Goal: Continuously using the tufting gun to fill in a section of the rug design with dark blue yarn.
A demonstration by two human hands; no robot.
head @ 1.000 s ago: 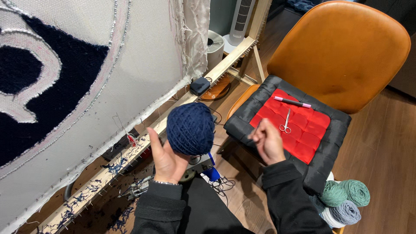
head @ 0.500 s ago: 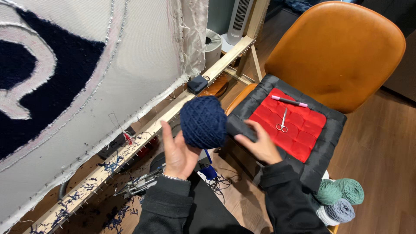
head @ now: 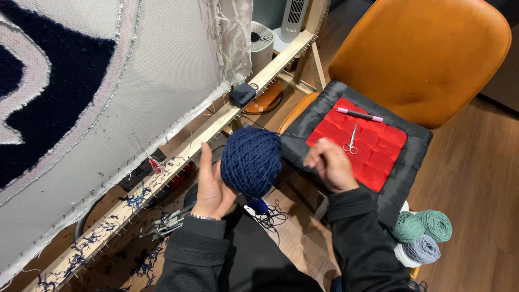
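Looking steeply down from head height, close over both forearms. Facing a wooden frame [head: 178, 157] running from near left to far right, with an orange chair [head: 427, 59] at far right and wooden floor [head: 481, 178] on the right. Only one view, nothing shared.

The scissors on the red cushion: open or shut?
Shut. The scissors lie flat on the red cushion, blades together in one thin line.

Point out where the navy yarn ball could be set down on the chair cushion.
The red cushion is bare along its near edge, below the scissors and right of the right hand. Its far edge is taken by the pink pen. The left hand holds the navy yarn ball. The floor corner by the green and grey yarn balls is crowded.
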